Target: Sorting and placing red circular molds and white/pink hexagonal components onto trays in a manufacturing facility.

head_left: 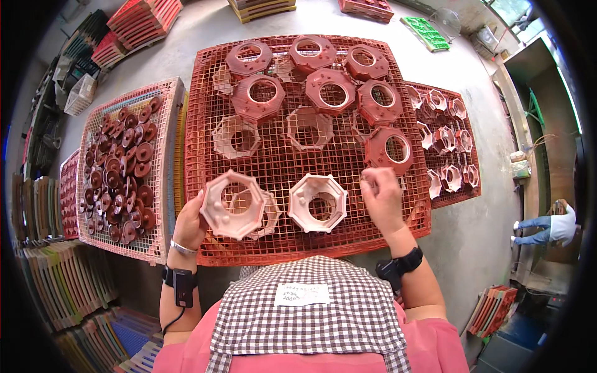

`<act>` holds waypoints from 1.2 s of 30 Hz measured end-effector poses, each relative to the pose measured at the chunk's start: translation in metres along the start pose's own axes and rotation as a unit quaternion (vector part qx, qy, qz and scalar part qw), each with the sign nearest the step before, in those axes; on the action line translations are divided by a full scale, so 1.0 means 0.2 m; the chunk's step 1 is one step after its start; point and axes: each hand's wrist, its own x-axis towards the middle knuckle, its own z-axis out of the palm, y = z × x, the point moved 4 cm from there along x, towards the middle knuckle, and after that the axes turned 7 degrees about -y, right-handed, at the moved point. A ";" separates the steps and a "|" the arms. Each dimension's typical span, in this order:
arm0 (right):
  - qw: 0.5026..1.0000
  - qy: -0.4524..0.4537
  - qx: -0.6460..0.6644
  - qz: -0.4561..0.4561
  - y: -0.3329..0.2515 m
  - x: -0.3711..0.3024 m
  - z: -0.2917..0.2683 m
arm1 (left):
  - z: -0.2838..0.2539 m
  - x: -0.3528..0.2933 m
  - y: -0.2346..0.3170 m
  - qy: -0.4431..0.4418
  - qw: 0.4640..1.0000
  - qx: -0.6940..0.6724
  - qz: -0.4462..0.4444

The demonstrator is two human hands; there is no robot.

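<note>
My left hand (191, 222) grips the left edge of a pale pink octagonal ring (217, 222), tilted over the near left part of a red mesh rack (280, 248). A similar pale octagonal ring (301, 194) lies on the mesh, right of it, with its hollow side up. My right hand (382, 198) has its fingers curled together, just below a glossy reddish-brown octagonal ring (377, 149). Whether it pinches anything small is hidden. Several more reddish-brown rings (249, 110) rest across the far part of the rack. Paler rings show through the mesh below.
At left, a pale mesh rack (158, 236) bears many small brown lid-like pieces (113, 168). Another red rack (457, 194) with octagonal rings stands at right. Stacked racks (144, 25) and a green tray (426, 33) are farther off. A person (561, 224) is at far right.
</note>
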 end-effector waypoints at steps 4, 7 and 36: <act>0.973 0.040 -0.225 -0.005 0.10 0.06 -0.10 | -0.12 -0.01 -0.07 0.013 0.999 0.029 -0.024; 0.964 -0.018 -0.266 0.013 0.21 0.08 -0.09 | -0.20 0.03 -0.04 0.066 0.973 0.217 0.041; 0.995 0.010 -0.098 -0.020 0.33 0.30 -0.33 | 0.61 0.86 0.45 0.014 0.669 0.658 0.344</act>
